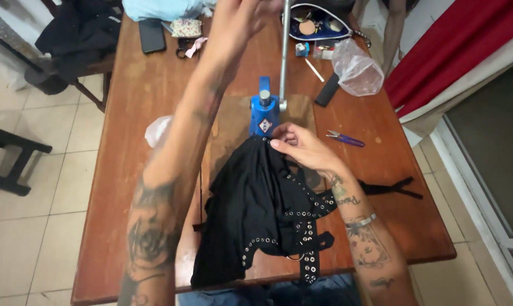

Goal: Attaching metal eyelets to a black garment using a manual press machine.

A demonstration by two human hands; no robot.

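Observation:
A blue hand press point(264, 110) stands mid-table, its grey lever point(284, 51) rising to the top edge of the view. My left hand point(242, 17) is raised beside the top of that lever. It is blurred and its fingers are cut off by the frame, so its grip is hidden. My right hand point(302, 147) pinches the edge of a black garment point(251, 209) with rows of metal eyelets, holding it at the base of the press. The garment spreads over the wooden table point(137, 113) toward me.
Purple-handled snips point(345, 137) and a black strap point(392, 187) lie to the right. At the back are a clear plastic bag point(355, 69), a black phone point(152, 35), a small pouch point(186, 27) and an open case of small parts point(319, 25). A chair with dark clothes point(78, 39) stands far left.

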